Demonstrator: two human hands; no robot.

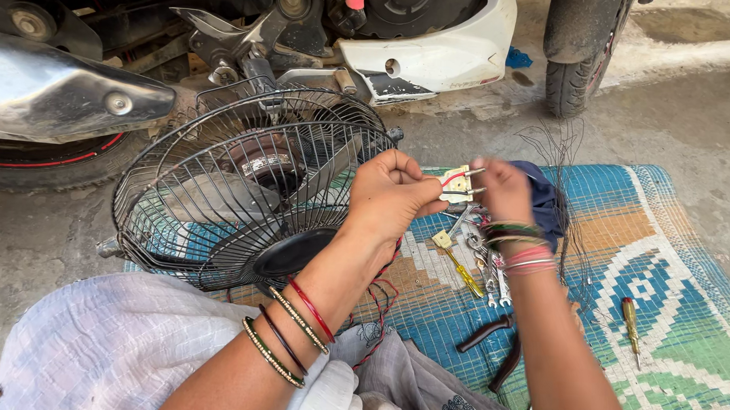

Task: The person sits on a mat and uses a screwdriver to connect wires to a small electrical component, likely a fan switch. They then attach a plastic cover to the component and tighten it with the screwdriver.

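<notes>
Head view: I see my left hand [390,194] and right hand [501,189] both pinching a small cream switch part [456,184] between them, up above the mat [668,321]. Its long side runs left to right, with red wires [382,298] hanging down near the fan [244,193].

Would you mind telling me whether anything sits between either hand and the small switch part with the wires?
Nothing visible does. The left hand and the right hand both grip the switch part directly, holding it in the air above the tools on the mat, to the right of the fan.
</notes>
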